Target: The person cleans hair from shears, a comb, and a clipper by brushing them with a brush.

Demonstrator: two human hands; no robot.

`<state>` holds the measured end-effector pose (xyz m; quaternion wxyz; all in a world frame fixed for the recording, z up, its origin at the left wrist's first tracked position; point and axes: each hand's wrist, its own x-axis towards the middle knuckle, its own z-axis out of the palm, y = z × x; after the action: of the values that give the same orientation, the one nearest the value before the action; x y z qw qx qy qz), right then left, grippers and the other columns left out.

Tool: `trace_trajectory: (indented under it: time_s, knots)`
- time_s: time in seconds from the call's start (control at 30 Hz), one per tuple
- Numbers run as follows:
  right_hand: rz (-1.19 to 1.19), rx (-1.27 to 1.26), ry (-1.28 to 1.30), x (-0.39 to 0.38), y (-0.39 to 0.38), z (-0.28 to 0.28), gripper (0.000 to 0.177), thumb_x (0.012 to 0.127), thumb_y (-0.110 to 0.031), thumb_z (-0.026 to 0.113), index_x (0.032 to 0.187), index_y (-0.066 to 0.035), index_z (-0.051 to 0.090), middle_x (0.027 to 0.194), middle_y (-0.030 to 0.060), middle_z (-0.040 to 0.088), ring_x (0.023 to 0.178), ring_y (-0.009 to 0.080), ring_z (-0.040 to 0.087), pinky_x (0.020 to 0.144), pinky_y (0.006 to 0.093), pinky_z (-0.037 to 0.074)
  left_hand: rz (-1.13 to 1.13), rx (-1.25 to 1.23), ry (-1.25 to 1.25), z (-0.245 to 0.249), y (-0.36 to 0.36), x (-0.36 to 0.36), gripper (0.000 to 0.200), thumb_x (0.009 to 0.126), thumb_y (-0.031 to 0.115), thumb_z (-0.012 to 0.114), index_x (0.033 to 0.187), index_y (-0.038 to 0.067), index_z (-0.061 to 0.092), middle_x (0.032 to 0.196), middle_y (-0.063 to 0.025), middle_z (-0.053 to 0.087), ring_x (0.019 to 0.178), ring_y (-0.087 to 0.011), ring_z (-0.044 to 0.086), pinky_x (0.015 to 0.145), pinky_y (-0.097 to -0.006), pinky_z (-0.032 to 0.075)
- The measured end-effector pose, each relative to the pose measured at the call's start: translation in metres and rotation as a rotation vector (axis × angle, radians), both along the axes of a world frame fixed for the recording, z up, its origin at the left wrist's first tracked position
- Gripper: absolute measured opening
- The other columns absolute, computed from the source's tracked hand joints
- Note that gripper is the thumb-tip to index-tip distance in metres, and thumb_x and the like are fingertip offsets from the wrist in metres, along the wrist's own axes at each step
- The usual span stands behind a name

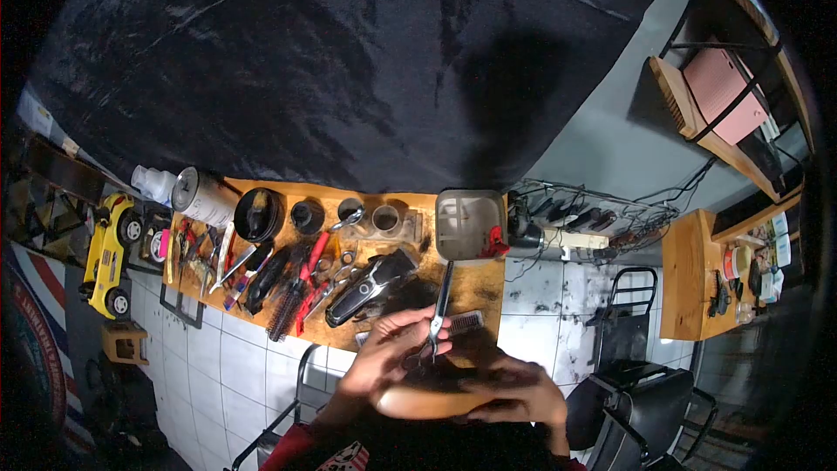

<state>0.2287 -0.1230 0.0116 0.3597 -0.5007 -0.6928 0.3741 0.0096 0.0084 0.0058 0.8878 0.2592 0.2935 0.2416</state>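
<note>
My left hand [388,351] is closed around a pair of scissors [438,318]. Their dark blades point up and away toward the table, and the finger loops lie low by the palm. Close on its right, my right hand [527,397] is closed and smeared by motion. It grips a brush with a tan wooden body [427,402] and dark bristles, which lies just below the scissors. Ahead of the hands, a black and silver hair clipper [370,288] rests on the wooden table [484,290].
A grey tray [471,201] with a red item stands at the table's right end. Cups, a black bowl [259,214], a round brush [283,314], scissors and combs crowd the left. Cables [610,196] hang on the right wall. A black chair [641,410] stands lower right.
</note>
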Motion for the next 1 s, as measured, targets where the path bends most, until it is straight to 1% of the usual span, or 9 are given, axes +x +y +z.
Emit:
trace_trajectory:
  time_s: [0.1, 0.3, 0.47, 0.6, 0.73, 0.8, 0.83, 0.9, 1.0]
  knots:
    - [-0.069, 0.021, -0.071, -0.004, -0.001, -0.008, 0.040, 0.068, -0.032, 0.082, 0.105, -0.021, 0.072, 0.102, 0.0039, 0.061, 0.094, 0.0238, 0.064, 0.080, 0.0352, 0.054, 0.012, -0.023, 0.063, -0.001, 0.000, -0.001, 0.033, 0.094, 0.013, 0.057, 0.123, 0.000, 0.055, 0.111, -0.0126, 0.063, 0.094, -0.0159, 0.062, 0.090, -0.0357, 0.053]
    - [-0.663, -0.005, -0.044, 0.000, 0.017, 0.011, 0.041, 0.072, -0.017, 0.081, 0.109, -0.004, 0.069, 0.096, 0.0104, 0.060, 0.078, 0.0179, 0.067, 0.066, 0.0284, 0.054, 0.044, -0.141, 0.082, -0.004, -0.002, 0.000, 0.027, 0.094, 0.011, 0.055, 0.121, 0.004, 0.057, 0.098, -0.0117, 0.066, 0.056, -0.0035, 0.051, 0.084, -0.0362, 0.056]
    - [-0.500, -0.130, 0.024, 0.010, 0.003, 0.011, 0.044, 0.066, -0.017, 0.084, 0.105, -0.004, 0.070, 0.098, 0.0101, 0.062, 0.082, 0.0199, 0.065, 0.072, 0.0300, 0.054, -0.045, -0.075, -0.047, -0.026, 0.001, -0.008, 0.031, 0.094, 0.011, 0.055, 0.123, 0.000, 0.055, 0.110, -0.0153, 0.062, 0.067, -0.0075, 0.059, 0.087, -0.0357, 0.055]
    - [-0.061, -0.022, 0.034, 0.000, 0.001, 0.004, 0.040, 0.063, -0.025, 0.085, 0.099, -0.013, 0.073, 0.102, 0.0103, 0.063, 0.092, 0.0268, 0.065, 0.078, 0.0359, 0.054, -0.027, -0.004, 0.136, 0.009, 0.003, 0.007, 0.032, 0.095, 0.013, 0.056, 0.124, 0.000, 0.055, 0.113, -0.0144, 0.062, 0.100, -0.0193, 0.061, 0.086, -0.0332, 0.055]
    - [-0.275, -0.040, -0.043, 0.008, 0.006, -0.001, 0.039, 0.064, -0.026, 0.085, 0.099, -0.013, 0.073, 0.098, 0.0098, 0.063, 0.085, 0.0247, 0.066, 0.074, 0.0339, 0.055, 0.029, 0.059, -0.119, -0.003, 0.003, 0.007, 0.028, 0.093, 0.012, 0.059, 0.118, 0.000, 0.059, 0.110, -0.0131, 0.064, 0.090, -0.0151, 0.064, 0.076, -0.0264, 0.055]
    - [-0.465, -0.044, -0.019, 0.009, 0.007, 0.005, 0.045, 0.063, -0.015, 0.085, 0.104, -0.002, 0.070, 0.096, 0.0094, 0.061, 0.080, 0.0176, 0.064, 0.069, 0.0276, 0.052, -0.043, -0.071, -0.226, -0.004, 0.006, 0.001, 0.027, 0.094, 0.012, 0.057, 0.118, 0.001, 0.059, 0.110, -0.0143, 0.064, 0.093, -0.0170, 0.065, 0.079, -0.0303, 0.057]
    - [-0.590, -0.075, -0.023, 0.008, 0.009, 0.014, 0.044, 0.065, -0.013, 0.084, 0.105, 0.000, 0.069, 0.096, 0.0096, 0.061, 0.080, 0.0165, 0.063, 0.068, 0.0264, 0.051, -0.041, -0.107, 0.024, 0.000, 0.003, -0.002, 0.026, 0.094, 0.012, 0.056, 0.118, 0.002, 0.059, 0.110, -0.0147, 0.064, 0.094, -0.0180, 0.065, 0.082, -0.0326, 0.057]
    - [-0.803, 0.040, -0.093, 0.006, 0.014, 0.012, 0.040, 0.071, -0.012, 0.080, 0.107, 0.001, 0.068, 0.099, 0.0112, 0.060, 0.074, 0.0180, 0.065, 0.066, 0.0268, 0.052, -0.057, -0.103, -0.004, 0.001, 0.003, -0.002, 0.027, 0.095, 0.012, 0.056, 0.119, 0.002, 0.058, 0.110, -0.0148, 0.064, 0.096, -0.0192, 0.065, 0.084, -0.0355, 0.057]
    - [-0.683, 0.031, -0.038, 0.013, 0.007, 0.009, 0.041, 0.068, -0.014, 0.082, 0.105, -0.001, 0.069, 0.100, 0.0110, 0.061, 0.075, 0.0190, 0.065, 0.067, 0.0261, 0.052, -0.031, -0.081, -0.008, 0.004, 0.003, 0.004, 0.028, 0.095, 0.013, 0.055, 0.121, 0.002, 0.057, 0.107, -0.0141, 0.065, 0.095, -0.0190, 0.066, 0.087, -0.0368, 0.056]
